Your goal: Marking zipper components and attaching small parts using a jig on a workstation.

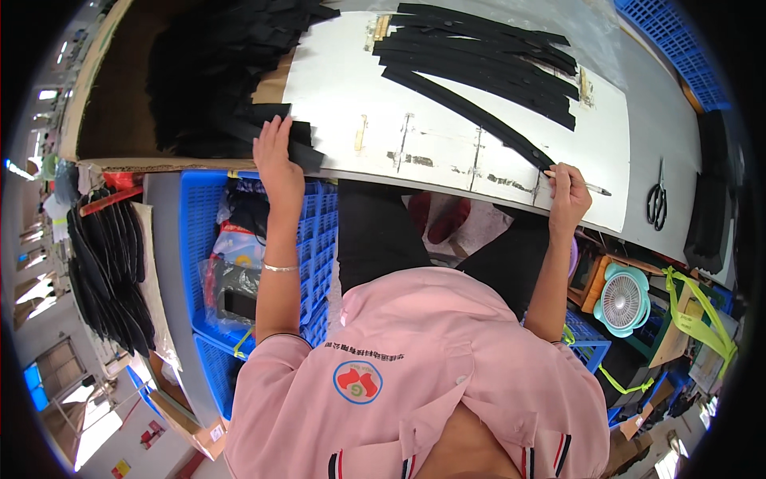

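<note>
My left hand reaches to the left part of the table, fingers stretched out over the near ends of a pile of black fabric strips. A short black end sticks out beside its fingertips. My right hand is closed around a pen at the near right of the white board. Its fingertips meet the end of one black strip, which slants across the board. Beyond that strip, several more black strips lie side by side. Dark marks and lines show on the board.
Black scissors lie on the grey table right of the board. A cardboard box holds the pile at left. Below the table edge stand a blue crate with bagged things and, at right, a small turquoise fan. Black pieces hang at far left.
</note>
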Demonstrator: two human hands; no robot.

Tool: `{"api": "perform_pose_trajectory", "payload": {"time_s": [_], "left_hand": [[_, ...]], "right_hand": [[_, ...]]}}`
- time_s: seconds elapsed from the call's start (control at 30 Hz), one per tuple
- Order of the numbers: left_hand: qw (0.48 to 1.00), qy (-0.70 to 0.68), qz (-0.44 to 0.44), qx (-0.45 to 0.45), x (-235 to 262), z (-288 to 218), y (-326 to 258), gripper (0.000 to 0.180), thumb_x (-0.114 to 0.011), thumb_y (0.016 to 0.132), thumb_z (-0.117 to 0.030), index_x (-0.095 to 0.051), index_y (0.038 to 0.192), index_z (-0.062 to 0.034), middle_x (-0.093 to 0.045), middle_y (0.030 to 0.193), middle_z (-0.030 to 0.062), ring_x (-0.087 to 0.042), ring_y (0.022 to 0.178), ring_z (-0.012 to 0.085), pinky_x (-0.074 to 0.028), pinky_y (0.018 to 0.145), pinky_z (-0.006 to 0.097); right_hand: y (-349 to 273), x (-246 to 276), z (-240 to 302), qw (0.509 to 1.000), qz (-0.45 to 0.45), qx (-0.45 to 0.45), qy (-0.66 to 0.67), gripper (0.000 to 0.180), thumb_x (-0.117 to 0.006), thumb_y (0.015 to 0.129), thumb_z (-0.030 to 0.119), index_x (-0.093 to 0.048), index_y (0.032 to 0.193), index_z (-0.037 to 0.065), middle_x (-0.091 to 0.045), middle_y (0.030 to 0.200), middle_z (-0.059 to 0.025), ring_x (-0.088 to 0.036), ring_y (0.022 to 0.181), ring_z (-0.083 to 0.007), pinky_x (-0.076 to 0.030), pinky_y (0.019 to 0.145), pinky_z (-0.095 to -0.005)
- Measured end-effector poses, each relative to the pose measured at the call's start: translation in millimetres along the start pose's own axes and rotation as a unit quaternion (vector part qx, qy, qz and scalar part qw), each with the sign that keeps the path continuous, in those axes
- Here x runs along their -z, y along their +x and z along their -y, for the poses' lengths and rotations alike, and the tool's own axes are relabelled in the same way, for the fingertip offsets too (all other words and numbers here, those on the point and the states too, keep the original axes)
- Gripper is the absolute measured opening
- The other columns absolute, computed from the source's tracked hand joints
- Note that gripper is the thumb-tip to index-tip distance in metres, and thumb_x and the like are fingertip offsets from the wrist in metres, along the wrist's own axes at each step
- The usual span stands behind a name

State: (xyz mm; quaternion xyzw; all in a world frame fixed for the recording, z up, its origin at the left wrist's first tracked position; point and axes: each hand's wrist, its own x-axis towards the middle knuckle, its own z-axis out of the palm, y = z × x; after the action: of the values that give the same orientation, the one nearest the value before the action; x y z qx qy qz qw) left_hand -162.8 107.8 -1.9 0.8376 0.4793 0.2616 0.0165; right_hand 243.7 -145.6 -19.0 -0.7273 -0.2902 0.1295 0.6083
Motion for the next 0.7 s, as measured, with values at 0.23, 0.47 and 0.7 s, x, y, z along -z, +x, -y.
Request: {"api": "perform_pose_trajectory", "payload": {"time_s": [0.23, 0.47, 0.7], "left_hand": [[0.995, -0.078, -0.057, 0.042, -46.6, 16.2, 49.4, 0.057, -0.057, 0.079, 0.011, -0.065, 0.130, -0.0124, -0.061, 0.140, 0.0093, -0.046, 0.141, 0.0318, -0.010, 0.122, 0.063], [0.986, -0.161, 0.036, -0.001, -65.1, -45.2, 58.2, 0.067, -0.056, 0.082, 0.012, -0.056, 0.144, -0.0119, -0.050, 0.153, 0.0149, -0.033, 0.150, 0.0403, -0.017, 0.122, 0.060], [0.990, -0.104, 0.033, -0.087, -39.4, -107.6, 31.6, 0.062, -0.061, 0.085, 0.001, -0.059, 0.144, -0.0186, -0.051, 0.154, 0.0094, -0.030, 0.152, 0.0380, -0.011, 0.124, 0.059]], "right_hand": [[2.3, -5.1, 11.1, 0.999, 0.007, 0.004, -0.036, 0.018, -0.065, 0.101, 0.016, -0.073, 0.101, -0.001, -0.065, 0.078, -0.0001, -0.053, 0.068, -0.0040, -0.041, 0.062, -0.0201], [15.9, 3.7, 10.2, 0.997, 0.048, -0.056, 0.022, 0.019, -0.065, 0.101, 0.016, -0.074, 0.103, 0.000, -0.067, 0.079, -0.0022, -0.049, 0.060, -0.0028, -0.038, 0.054, -0.0190], [18.6, 3.1, 13.2, 0.995, 0.029, -0.062, 0.077, 0.020, -0.064, 0.102, 0.015, -0.073, 0.101, -0.002, -0.069, 0.082, -0.0037, -0.050, 0.061, -0.0027, -0.039, 0.055, -0.0183]]}}
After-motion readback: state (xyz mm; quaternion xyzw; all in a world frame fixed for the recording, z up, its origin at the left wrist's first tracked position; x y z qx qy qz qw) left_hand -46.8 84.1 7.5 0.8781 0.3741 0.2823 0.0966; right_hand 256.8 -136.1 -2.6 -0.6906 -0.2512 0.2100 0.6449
